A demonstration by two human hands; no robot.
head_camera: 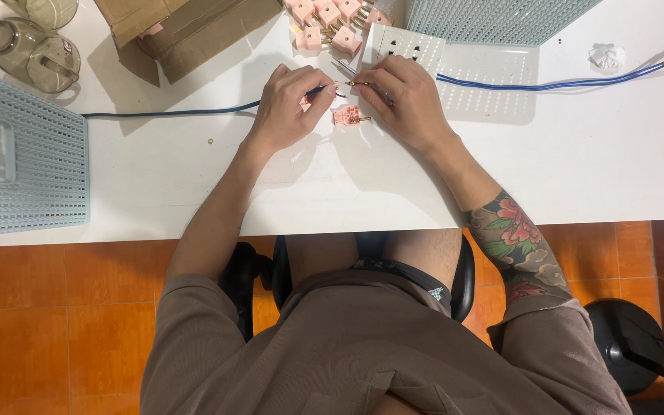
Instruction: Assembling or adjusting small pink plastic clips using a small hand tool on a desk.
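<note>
Near the bench's far edge, our left hand pinches a screwdriver, right hand pinches a brass pin; a slip could drop it

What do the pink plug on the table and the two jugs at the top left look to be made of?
Pink plug: seemingly matte moulded plastic, with shiny, brass-like yellow prongs. Jugs: probably smoky tinted glass, as the table shows through them and their rims glint.

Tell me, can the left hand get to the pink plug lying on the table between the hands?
Probably yes. The pink plug lies on bare white table just beside the left hand, nothing between them. But that hand already pinches a thin dark tool.
</note>
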